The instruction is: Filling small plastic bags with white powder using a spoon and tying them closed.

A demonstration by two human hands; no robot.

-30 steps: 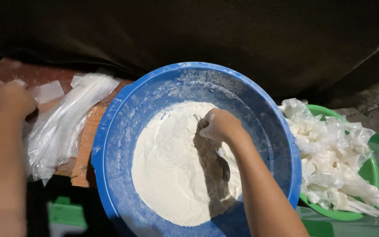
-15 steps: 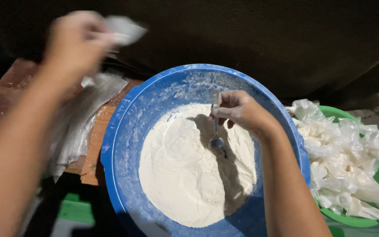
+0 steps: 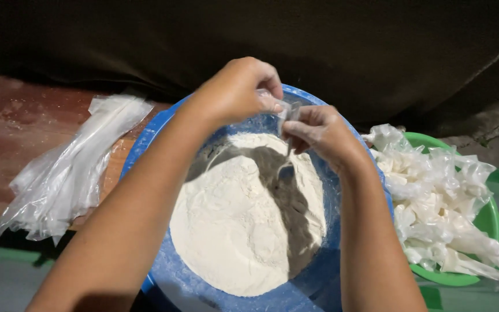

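Head view: my left hand [image 3: 235,89] and right hand [image 3: 319,133] meet over the blue basin [image 3: 163,277], both pinching one small clear plastic bag [image 3: 281,110] between them, fingers pressed on its edges; the right also grips what looks like a spoon handle, hard to tell. The bag looks empty, so nothing is in it yet; the flour [image 3: 244,219] heap is big, filled bags [image 3: 440,202] sit in the green bowl [image 3: 489,219], and empty bags [image 3: 70,167] wait on the board [image 3: 24,115].

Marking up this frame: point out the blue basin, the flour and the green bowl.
blue basin [image 3: 171,277]: head view, bare inner wall at lower left.
flour [image 3: 232,225]: head view, middle of the heap.
green bowl [image 3: 488,216]: head view, right rim.
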